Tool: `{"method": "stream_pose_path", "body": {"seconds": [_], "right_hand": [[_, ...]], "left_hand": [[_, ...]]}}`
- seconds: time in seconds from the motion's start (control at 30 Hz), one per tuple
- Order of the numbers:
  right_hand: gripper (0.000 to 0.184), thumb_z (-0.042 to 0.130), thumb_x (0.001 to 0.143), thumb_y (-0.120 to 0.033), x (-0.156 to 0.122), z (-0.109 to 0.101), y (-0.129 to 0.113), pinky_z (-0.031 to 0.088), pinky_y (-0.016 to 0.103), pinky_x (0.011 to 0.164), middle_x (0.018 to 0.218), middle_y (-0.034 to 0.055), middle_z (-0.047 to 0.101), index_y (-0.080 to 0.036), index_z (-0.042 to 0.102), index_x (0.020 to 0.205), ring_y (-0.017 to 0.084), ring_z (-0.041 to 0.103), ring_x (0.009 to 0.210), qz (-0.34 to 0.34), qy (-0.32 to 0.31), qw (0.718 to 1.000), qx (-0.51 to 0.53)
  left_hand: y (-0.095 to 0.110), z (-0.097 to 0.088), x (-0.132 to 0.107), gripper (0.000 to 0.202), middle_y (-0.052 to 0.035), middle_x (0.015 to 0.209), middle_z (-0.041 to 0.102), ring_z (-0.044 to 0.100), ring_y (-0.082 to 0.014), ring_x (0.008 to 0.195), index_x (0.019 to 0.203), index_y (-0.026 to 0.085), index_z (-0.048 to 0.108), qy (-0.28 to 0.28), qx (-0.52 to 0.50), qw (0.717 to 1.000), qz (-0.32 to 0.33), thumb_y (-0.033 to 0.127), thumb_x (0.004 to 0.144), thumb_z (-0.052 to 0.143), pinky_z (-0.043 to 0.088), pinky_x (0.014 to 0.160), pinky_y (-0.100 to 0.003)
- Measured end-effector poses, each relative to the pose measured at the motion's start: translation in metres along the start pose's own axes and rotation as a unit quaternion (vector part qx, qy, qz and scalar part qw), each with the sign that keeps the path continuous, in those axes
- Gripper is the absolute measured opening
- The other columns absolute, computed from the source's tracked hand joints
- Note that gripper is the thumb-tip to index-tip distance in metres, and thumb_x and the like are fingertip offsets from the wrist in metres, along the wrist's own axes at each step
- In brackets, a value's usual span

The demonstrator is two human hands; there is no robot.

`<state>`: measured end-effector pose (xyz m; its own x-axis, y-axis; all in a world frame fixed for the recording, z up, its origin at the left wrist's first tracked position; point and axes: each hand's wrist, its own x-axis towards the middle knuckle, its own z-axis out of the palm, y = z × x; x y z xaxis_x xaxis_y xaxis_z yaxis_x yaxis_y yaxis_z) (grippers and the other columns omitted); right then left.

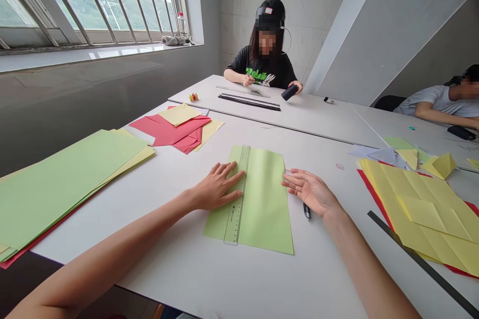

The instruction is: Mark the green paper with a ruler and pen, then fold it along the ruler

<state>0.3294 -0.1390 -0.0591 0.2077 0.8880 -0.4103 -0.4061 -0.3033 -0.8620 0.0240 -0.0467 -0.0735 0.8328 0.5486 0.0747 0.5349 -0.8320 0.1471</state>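
**Left hand:** Your left hand (217, 188) lies on the sheet, fingers (228, 173) together, not clamped, tips against the ruler's left edge.

**Right hand:** Your right hand (309, 192) holds nothing, fingers spread, tips at the sheet's right edge.

**Work:** A green paper sheet (267, 199) lies lengthwise on the white table (179, 269); a clear plastic ruler (235, 194) runs along its left part, spanning nearly edge to edge.

**Right margin:** A black pen (307, 212) lies just below your right palm; folded yellow sheets (422, 214) lie farther right, a black straightedge (422, 264) along them.

**Left margin:** Stacked green sheets (63, 184) lie well apart, beyond your left forearm.

**Far edge:** Red paper sheets (168, 129) lie beyond, toward a seated co-worker (262, 60) at the next table.
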Motion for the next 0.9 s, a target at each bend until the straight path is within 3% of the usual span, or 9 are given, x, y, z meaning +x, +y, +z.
{"method": "stream_pose_path", "body": {"seconds": [0.1,0.27,0.4,0.5,0.9], "right_hand": [[0.02,0.074,0.077,-0.029,0.002,-0.002,0.002,0.051,0.031,0.068,0.116,0.0107,0.073,-0.023,0.065,0.095,0.024,0.071,0.094,0.011,-0.003,1.0,-0.002],[0.029,0.076,0.074,-0.031,0.004,0.005,0.007,0.049,0.03,0.068,0.114,0.0097,0.073,-0.023,0.065,0.1,0.023,0.067,0.096,-0.004,-0.007,0.999,-0.036],[0.043,0.081,0.069,-0.038,0.003,0.009,0.008,0.049,0.029,0.071,0.114,0.0046,0.072,-0.026,0.063,0.106,0.023,0.066,0.102,-0.068,0.063,0.99,-0.11],[0.043,0.082,0.069,-0.041,0.005,0.01,0.006,0.048,0.029,0.071,0.113,0.0025,0.072,-0.027,0.062,0.104,0.022,0.065,0.103,-0.069,0.107,0.979,-0.161],[0.036,0.08,0.07,-0.035,0.008,0.01,-0.002,0.052,0.03,0.075,0.113,0.0047,0.073,-0.027,0.062,0.1,0.024,0.066,0.109,-0.039,0.093,0.985,-0.141]], "left_hand": [[0.0,-0.001,0.0,0.066,-0.0181,0.16,0.03,0.033,-0.0388,0.144,0.154,0.025,0.038,-0.005,0.002,1.0,-0.002,0.064,0.102,0.032,0.022,0.117,-0.06],[0.0,0.0,0.0,0.067,-0.0179,0.161,0.029,0.03,-0.0383,0.146,0.155,0.025,0.036,-0.011,0.002,1.0,-0.005,0.064,0.102,0.031,0.021,0.118,-0.06],[0.0,0.0,0.0,0.067,-0.0191,0.161,0.027,0.029,-0.0382,0.147,0.156,0.024,0.036,-0.012,0.007,1.0,-0.006,0.064,0.102,0.032,0.02,0.119,-0.06],[0.001,-0.001,0.0,0.067,-0.0196,0.161,0.027,0.03,-0.0389,0.147,0.156,0.023,0.036,-0.013,0.006,1.0,-0.006,0.063,0.102,0.032,0.02,0.119,-0.061],[-0.001,0.002,0.0,0.067,-0.0174,0.161,0.028,0.031,-0.0383,0.146,0.156,0.026,0.036,-0.005,0.006,1.0,-0.003,0.064,0.102,0.032,0.02,0.118,-0.06]]}}
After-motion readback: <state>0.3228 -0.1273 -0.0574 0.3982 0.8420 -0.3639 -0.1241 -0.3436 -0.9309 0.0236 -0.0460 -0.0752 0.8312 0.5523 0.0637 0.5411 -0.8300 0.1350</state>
